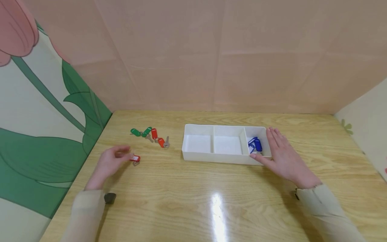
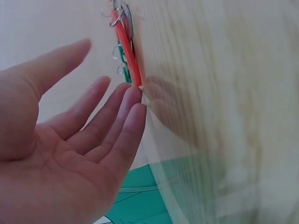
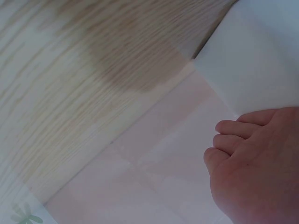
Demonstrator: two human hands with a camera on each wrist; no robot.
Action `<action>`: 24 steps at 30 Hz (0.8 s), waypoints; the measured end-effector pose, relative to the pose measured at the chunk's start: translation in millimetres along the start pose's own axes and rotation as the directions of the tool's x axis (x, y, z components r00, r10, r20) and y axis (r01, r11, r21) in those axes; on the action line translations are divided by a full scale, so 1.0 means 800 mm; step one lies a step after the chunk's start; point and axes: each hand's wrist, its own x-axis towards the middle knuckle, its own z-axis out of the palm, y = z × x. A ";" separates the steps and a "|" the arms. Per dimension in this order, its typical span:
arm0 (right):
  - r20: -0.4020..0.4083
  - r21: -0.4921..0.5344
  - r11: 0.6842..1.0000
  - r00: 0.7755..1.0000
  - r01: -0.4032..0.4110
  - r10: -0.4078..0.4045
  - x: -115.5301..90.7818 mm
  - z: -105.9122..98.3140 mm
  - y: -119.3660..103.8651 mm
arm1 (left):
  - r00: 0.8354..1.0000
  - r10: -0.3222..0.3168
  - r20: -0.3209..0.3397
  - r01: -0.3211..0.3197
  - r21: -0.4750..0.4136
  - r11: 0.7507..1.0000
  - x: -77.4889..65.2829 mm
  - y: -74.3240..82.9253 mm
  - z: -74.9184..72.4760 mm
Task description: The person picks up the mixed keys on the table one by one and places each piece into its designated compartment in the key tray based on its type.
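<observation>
My left hand [image 1: 110, 163] is over the table at the left, its fingertips right at a red key tag [image 1: 136, 158] with a small ring and key. In the left wrist view the thumb stands well apart from the loosely bent fingers, and the red tag [image 2: 127, 49] shows just beyond the fingertips. My right hand [image 1: 285, 161] rests at the right end of a white three-compartment box [image 1: 198, 156], fingers straight along its end wall and thumb at the front rim. Blue key tags [image 1: 258, 145] lie in the right compartment; the middle and left ones hold nothing.
Behind the left hand lie green key tags [image 1: 147, 131] and red key tags [image 1: 161, 143] with keys, spread in a loose row left of the box. A pink wall [image 1: 211, 67] closes off the table's back edge; a flower-patterned panel [image 1: 33, 158] borders the left side.
</observation>
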 end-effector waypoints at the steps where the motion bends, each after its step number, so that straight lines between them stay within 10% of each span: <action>1: 0.000 0.001 1.000 1.000 -0.001 0.001 0.000 0.000 0.000 | 1.000 0.004 0.005 -0.004 0.000 1.000 0.000 -0.001 0.000; 24: -0.009 0.014 1.000 1.000 0.004 -0.004 0.000 -0.002 -0.002 | 0.993 0.053 0.103 -0.061 0.072 0.996 0.002 -0.004 0.005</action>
